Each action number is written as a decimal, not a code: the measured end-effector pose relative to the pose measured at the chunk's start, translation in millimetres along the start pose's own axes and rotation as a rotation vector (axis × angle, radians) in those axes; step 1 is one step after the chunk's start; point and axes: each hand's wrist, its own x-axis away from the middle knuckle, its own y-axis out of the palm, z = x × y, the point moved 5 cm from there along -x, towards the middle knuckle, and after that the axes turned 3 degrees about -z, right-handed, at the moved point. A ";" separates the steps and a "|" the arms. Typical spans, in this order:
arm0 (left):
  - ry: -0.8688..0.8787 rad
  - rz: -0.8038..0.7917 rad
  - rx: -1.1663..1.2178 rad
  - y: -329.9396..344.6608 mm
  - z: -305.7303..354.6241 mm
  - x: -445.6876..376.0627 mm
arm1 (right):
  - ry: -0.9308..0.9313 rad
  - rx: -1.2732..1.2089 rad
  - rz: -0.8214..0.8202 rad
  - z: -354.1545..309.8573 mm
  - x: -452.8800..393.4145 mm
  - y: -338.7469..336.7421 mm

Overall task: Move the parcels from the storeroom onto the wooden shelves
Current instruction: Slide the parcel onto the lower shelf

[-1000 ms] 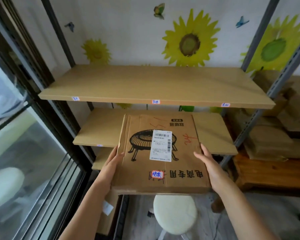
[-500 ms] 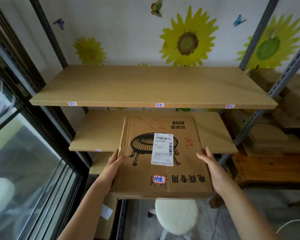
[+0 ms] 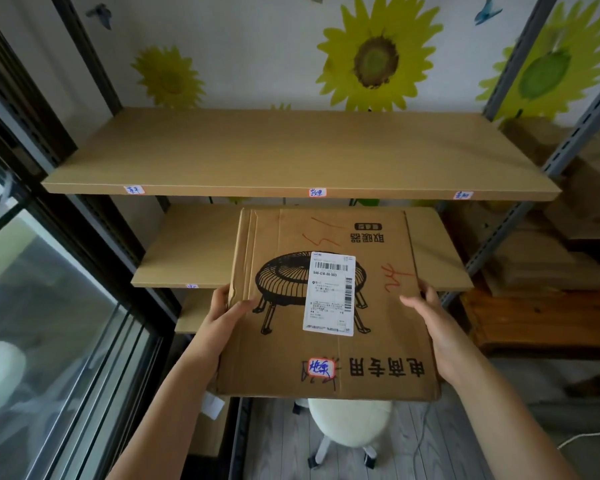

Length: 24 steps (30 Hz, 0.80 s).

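A flat brown cardboard parcel (image 3: 378, 341) with a printed heater drawing and a white shipping label is held level in front of me. My left hand (image 3: 224, 315) grips its left edge, thumb on top. My right hand (image 3: 437, 323) grips its right edge. The parcel's far end overlaps the middle wooden shelf (image 3: 184, 254); whether it rests on it I cannot tell. The bare top wooden shelf (image 3: 274, 154) lies above and beyond the parcel, with small handwritten tags on its front edge. A third shelf (image 3: 187, 320) shows lower, mostly hidden.
Glass sliding doors (image 3: 49, 306) with dark frames run along the left. A white stool (image 3: 350, 424) stands on the floor under the parcel. Brown parcels (image 3: 534, 265) fill the neighbouring rack on the right, above a wooden bench (image 3: 541, 320). Grey metal uprights (image 3: 520, 216) flank the shelves.
The view has closed in on the shelves. The parcel, still in both hands, has moved slightly forward towards the middle shelf, and my left thumb has come onto its top face.
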 end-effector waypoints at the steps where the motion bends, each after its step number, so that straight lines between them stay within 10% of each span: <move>1: 0.013 -0.013 0.011 1.0 2.7 3.5 | -0.001 0.002 -0.005 -1.7 3.3 -0.7; 24: 0.342 0.008 0.013 -3.1 77.0 66.7 | -0.261 0.014 -0.045 -86.3 61.3 -9.1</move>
